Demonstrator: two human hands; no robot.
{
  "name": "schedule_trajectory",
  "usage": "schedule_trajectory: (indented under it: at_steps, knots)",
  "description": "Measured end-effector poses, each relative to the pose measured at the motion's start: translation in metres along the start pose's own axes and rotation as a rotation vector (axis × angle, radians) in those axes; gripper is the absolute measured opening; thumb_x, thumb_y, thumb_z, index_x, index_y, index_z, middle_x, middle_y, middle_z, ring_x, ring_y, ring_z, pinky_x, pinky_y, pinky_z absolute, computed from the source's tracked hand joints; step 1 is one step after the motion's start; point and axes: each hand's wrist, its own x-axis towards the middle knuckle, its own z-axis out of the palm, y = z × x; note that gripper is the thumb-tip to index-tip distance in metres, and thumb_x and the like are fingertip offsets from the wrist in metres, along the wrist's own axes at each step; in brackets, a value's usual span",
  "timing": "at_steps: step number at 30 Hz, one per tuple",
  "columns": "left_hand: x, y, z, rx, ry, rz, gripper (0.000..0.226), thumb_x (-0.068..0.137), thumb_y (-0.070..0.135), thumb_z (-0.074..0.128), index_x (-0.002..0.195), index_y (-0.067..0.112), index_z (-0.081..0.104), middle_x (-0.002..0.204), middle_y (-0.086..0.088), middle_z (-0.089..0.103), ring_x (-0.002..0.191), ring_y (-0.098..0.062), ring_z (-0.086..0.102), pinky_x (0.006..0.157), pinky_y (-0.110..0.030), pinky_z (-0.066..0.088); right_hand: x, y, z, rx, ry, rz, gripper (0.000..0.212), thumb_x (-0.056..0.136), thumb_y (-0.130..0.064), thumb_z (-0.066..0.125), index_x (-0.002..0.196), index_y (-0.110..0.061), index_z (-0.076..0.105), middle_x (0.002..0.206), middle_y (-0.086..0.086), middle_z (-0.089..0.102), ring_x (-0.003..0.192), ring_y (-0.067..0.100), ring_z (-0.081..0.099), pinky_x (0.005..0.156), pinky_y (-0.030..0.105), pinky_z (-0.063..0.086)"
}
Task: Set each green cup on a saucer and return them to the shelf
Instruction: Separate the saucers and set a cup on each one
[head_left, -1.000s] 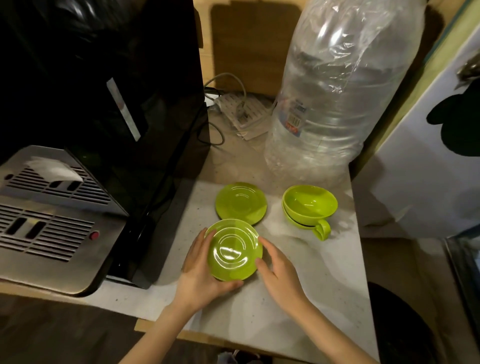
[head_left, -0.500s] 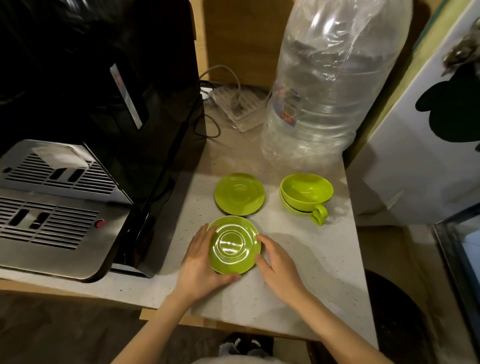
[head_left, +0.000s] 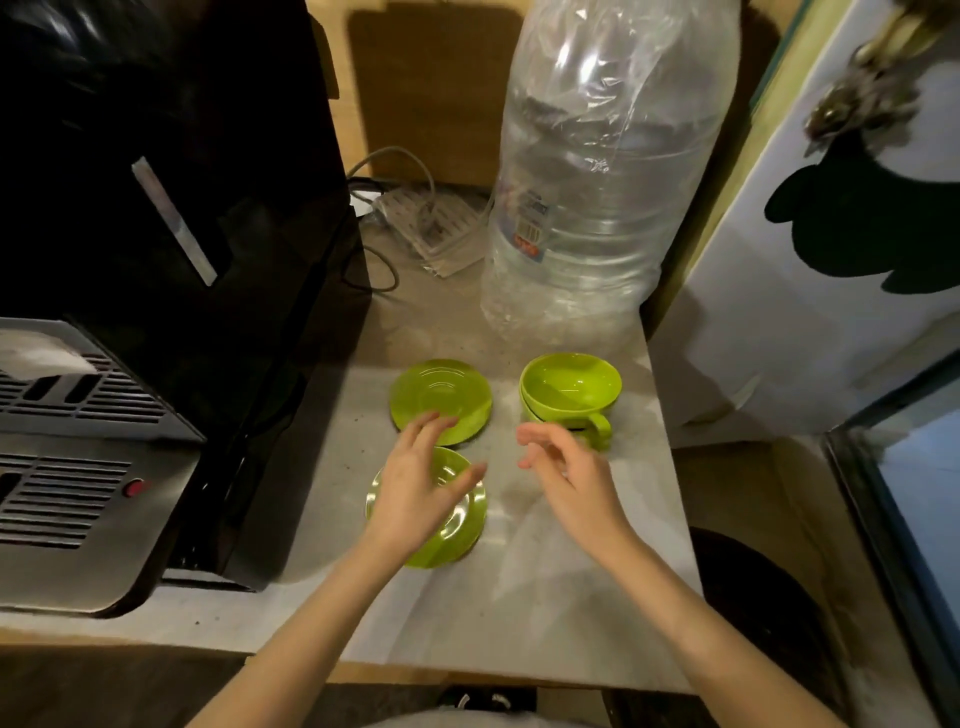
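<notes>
Two green cups (head_left: 570, 388) sit nested one inside the other at the back right of the pale counter (head_left: 545, 582), handles toward me. A green saucer (head_left: 441, 397) lies to their left. A second green saucer (head_left: 457, 525) lies nearer me, partly covered by my left hand (head_left: 415, 486), which hovers above it with fingers spread and holds nothing. My right hand (head_left: 566, 475) floats just in front of the cups' handles, fingers loosely apart and empty.
A black and steel coffee machine (head_left: 156, 291) fills the left side. A large clear water bottle (head_left: 597, 197) stands behind the cups. A power strip with cables (head_left: 431, 223) lies at the back. A white panel (head_left: 810, 291) borders the right.
Both hands have let go of the near saucer and lifted off it. The right hand has moved toward the cups, the left has risen above the saucer.
</notes>
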Motion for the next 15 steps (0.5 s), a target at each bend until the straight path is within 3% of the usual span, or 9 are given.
schedule_trajectory:
  at_steps: [3, 5, 7, 11, 15]
  knots:
    - [0.03, 0.028, 0.009, -0.262, -0.038, -0.088, 0.036, 0.084, 0.028, 0.059, 0.116, 0.011, 0.057, 0.103, -0.003, 0.063, 0.083, -0.01, 0.061, 0.077, -0.021, 0.049, 0.011, -0.005, -0.025, -0.034, 0.247, -0.061, 0.017, 0.089, -0.016, 0.052, 0.097, -0.016, 0.067, 0.084, 0.0, 0.069, 0.072, 0.016, 0.066, 0.066, 0.016, 0.048]
    - [0.051, 0.04, 0.018, -0.449, -0.159, -0.208, 0.035, 0.089, 0.023, 0.05, 0.121, 0.006, 0.053, 0.081, -0.005, 0.066, 0.069, -0.014, 0.063, 0.067, -0.029, 0.051, 0.021, -0.002, -0.041, -0.018, 0.392, -0.014, 0.017, 0.086, -0.024, 0.052, 0.092, -0.017, 0.066, 0.075, 0.007, 0.068, 0.069, 0.026, 0.065, 0.067, 0.032, 0.053]
    - [0.07, 0.046, 0.028, -0.501, -0.277, -0.297, 0.041, 0.091, 0.023, 0.046, 0.128, 0.005, 0.045, 0.072, -0.008, 0.064, 0.056, -0.015, 0.064, 0.052, -0.024, 0.049, 0.031, 0.006, -0.056, -0.03, 0.47, 0.05, 0.021, 0.085, -0.027, 0.052, 0.091, -0.012, 0.065, 0.073, 0.011, 0.067, 0.07, 0.035, 0.066, 0.069, 0.046, 0.054]
    - [0.09, 0.052, 0.044, -0.525, -0.349, -0.421, 0.047, 0.09, 0.022, 0.049, 0.131, 0.001, 0.04, 0.064, -0.016, 0.06, 0.037, -0.01, 0.061, 0.038, -0.02, 0.049, 0.048, 0.025, -0.069, -0.07, 0.441, 0.243, 0.031, 0.081, -0.034, 0.052, 0.092, -0.008, 0.063, 0.076, 0.008, 0.063, 0.076, 0.04, 0.067, 0.069, 0.05, 0.056]
    - [0.097, 0.05, 0.051, -0.489, -0.319, -0.443, 0.032, 0.085, 0.016, 0.057, 0.111, -0.003, 0.057, 0.06, -0.016, 0.064, 0.04, -0.013, 0.064, 0.042, -0.023, 0.052, 0.061, 0.032, -0.068, 0.053, 0.277, 0.447, 0.019, 0.084, -0.031, 0.059, 0.074, -0.016, 0.054, 0.063, 0.014, 0.063, 0.036, 0.014, 0.06, 0.039, 0.028, 0.053]
